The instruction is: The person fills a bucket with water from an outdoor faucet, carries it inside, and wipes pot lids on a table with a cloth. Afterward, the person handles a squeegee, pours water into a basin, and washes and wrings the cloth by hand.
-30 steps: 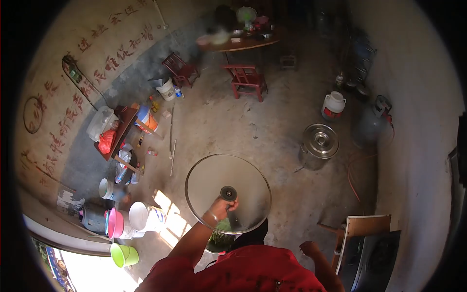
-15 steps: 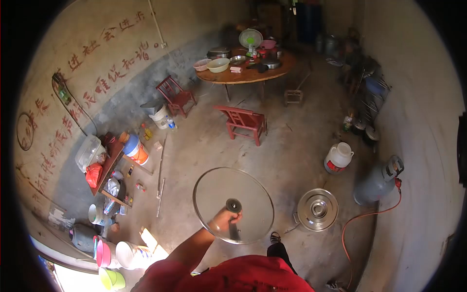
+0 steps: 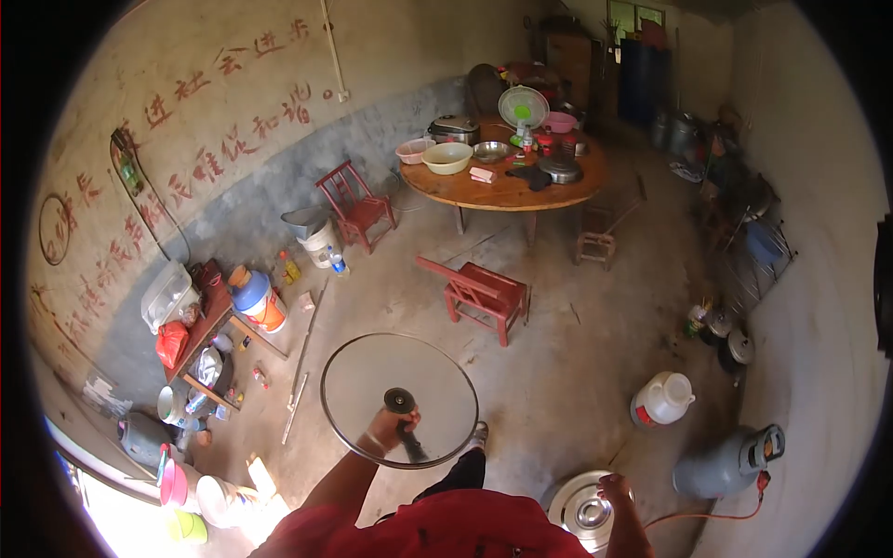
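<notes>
My left hand (image 3: 394, 429) is wrapped round the dark knob of a large round glass lid (image 3: 372, 372) with a metal rim. The lid hangs in front of my body above the concrete floor. Lower right, my right hand (image 3: 614, 487) is raised over a shiny metal pot lid (image 3: 575, 502) on the floor; its fingers look slightly curled and apart, with nothing seen in them. Whether it touches that lid cannot be told.
A red chair (image 3: 488, 296) stands ahead, before a round wooden table (image 3: 465, 193) bearing basins and a fan. A white jug (image 3: 665, 400) and a gas cylinder (image 3: 716, 462) with a hose are at right. Buckets and a side bench (image 3: 209, 321) line the left.
The view has swung upward and forward, showing more of the table. My left hand still holds the glass lid, now further left. My right hand has come back into view.
</notes>
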### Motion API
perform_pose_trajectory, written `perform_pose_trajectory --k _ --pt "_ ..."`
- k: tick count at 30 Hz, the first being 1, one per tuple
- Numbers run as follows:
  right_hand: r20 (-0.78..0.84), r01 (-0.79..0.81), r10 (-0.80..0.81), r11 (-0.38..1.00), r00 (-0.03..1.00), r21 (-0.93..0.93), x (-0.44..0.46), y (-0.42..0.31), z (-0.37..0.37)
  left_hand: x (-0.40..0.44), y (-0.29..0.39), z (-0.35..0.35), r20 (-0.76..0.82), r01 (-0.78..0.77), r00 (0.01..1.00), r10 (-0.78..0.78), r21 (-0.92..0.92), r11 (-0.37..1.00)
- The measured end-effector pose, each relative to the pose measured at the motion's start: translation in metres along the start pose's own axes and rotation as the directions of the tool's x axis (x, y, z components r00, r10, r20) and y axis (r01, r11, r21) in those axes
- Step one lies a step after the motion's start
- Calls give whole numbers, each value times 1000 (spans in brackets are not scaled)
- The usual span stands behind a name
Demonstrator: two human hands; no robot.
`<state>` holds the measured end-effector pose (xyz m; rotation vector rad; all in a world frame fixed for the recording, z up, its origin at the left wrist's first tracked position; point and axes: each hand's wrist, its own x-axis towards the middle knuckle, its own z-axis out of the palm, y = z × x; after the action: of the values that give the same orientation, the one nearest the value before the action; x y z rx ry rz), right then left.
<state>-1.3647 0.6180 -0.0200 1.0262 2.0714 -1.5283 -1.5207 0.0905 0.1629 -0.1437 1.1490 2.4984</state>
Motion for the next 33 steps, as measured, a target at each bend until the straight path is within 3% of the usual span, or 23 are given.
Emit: perform_pose_trajectory --k 2,4,5,6,7,9,10,12,14,16,18,20,22,24,25,28,29,30,31,32,33 --pt "151 -16 32 994 988 -106 87 25 21 32 10 -16 -84 -10 996 8 -25 1000" --pt "230 66 -14 973 973 -222 121 7 46 83 27 -32 -148 -68 986 77 62 996" --pt "377 502 -399 834 836 -230 141 7 54 103 43 -25 -187 -76 979 86 60 995" --pt "518 827 -667 538 535 -163 153 6 61 125 55 -26 -196 -83 976 91 53 995" --pt "531 826 -656 539 536 -168 158 -25 70 146 66 -25 -209 -100 972 109 54 994" --pt "676 597 -176 656 716 -462 161 -96 83 194 83 -27 -189 -118 973 129 68 991" --pt "681 581 -149 667 717 -466 166 -120 83 220 88 -33 -109 -136 984 141 53 989" --pt "509 227 30 871 860 -436 189 -174 87 264 99 -16 -157 -152 976 153 16 988" --pt "423 191 -2 894 906 -405 195 -236 72 302 107 2 -181 -130 975 129 7 991" --pt "446 352 -125 808 886 -472 246 -253 47 343 110 12 -205 -113 973 107 -17 994" --pt "395 309 -73 756 916 -577 288 -276 22 377 109 13 -147 -94 985 90 -23 995" --pt "365 222 63 694 929 -685 332 -310 -8 412 105 13 -185 -105 978 93 -53 993" --pt "365 246 49 655 930 -714 385 -335 -27 444 99 8 -247 -119 962 117 7 993" --pt "486 418 -39 573 873 -705 447 -369 -51 478 98 19 -348 -174 925 152 -33 984" --pt "558 527 -53 414 828 -742 472 -393 -59 494 95 21 -387 -182 908 159 -23 983" --pt "556 569 -131 278 821 -774 539 -466 -81 541 85 38 -428 -209 890 156 -81 974" --pt "556 571 -140 286 820 -770 562 -492 -87 561 84 43 -434 -203 888 151 -74 976" --pt "556 571 -141 294 819 -766 579 -512 -97 577 79 47 -504 -153 850 154 44 987" --pt "503 495 -98 412 859 -765 611 -522 -103 588 71 53 -578 -94 799 163 149 984" --pt "500 508 -133 392 856 -767 618 -554 -109 597 65 65 -607 -90 780 154 134 987" --pt "498 506 -135 407 857 -760 620 -585 -115 609 62 77 -568 -103 797 203 203 974"
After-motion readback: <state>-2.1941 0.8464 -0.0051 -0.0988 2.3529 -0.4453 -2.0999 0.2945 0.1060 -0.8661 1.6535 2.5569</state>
